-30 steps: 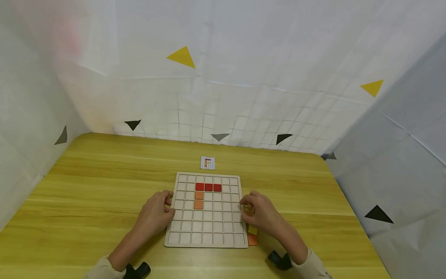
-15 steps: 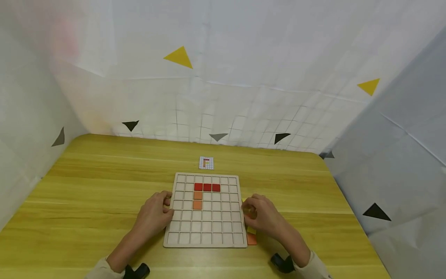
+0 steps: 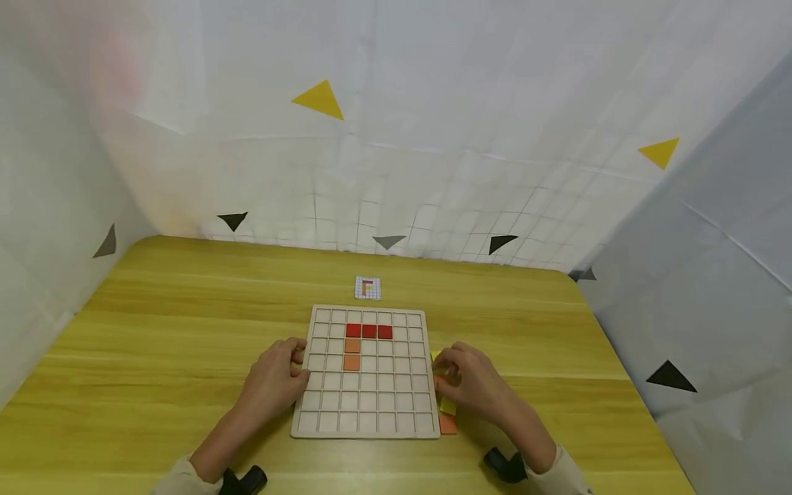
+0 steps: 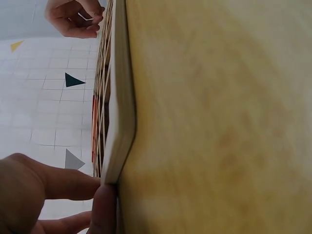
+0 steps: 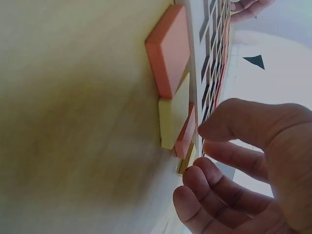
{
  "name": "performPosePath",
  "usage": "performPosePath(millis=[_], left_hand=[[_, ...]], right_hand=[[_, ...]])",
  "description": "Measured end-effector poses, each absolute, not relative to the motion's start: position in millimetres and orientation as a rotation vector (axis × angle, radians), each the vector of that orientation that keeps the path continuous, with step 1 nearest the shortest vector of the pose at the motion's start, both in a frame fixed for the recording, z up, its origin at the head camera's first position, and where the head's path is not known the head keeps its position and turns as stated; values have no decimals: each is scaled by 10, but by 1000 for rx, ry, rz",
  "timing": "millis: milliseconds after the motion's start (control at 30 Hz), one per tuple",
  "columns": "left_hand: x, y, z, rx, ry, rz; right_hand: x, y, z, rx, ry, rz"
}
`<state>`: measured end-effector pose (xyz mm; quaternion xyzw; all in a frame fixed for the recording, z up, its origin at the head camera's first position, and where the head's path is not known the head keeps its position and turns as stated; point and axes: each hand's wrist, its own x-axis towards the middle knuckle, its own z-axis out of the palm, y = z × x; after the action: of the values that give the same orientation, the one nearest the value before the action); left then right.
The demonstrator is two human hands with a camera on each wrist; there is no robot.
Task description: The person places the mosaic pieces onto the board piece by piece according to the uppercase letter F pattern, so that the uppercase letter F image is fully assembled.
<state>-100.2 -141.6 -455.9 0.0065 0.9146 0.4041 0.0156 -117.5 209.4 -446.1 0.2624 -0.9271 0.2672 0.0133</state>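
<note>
A pale wooden grid board (image 3: 383,385) lies on the table, with three red tiles (image 3: 369,331) in a row and two orange tiles (image 3: 351,361) below the leftmost. At its left edge, my left hand (image 3: 275,377) holds the rim between thumb and bent fingers, fingertips right at the wood in the left wrist view. My right hand (image 3: 475,378) hovers at the opposite edge, loosely curled with nothing between its fingers. Under and beside it, several loose tiles line that edge: an orange tile (image 5: 168,53), a yellow tile (image 5: 173,114) and others partly hidden by one another.
A small pattern card (image 3: 368,288) with a coloured grid lies behind the board. White sheets with coloured triangles enclose the wooden table (image 3: 204,309) at the back and both sides. Black wrist mounts (image 3: 504,466) sit under both forearms.
My right hand has shifted slightly right, its fingertips moving off the board's edge and over the loose tiles. The left hand stays at the left edge; the placed tiles are unchanged.
</note>
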Motion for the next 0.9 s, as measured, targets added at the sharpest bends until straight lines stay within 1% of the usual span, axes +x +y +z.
performPosePath(millis=[367,900], left_hand=[[-984,-1409,-4504,5,2824,1263],[-1004,-1411,-4530,12,2833,1250]], right_hand=[[-1152,2107,-4461,809,-2992,765],[-1197,2083,-4441,807,-3001,761]])
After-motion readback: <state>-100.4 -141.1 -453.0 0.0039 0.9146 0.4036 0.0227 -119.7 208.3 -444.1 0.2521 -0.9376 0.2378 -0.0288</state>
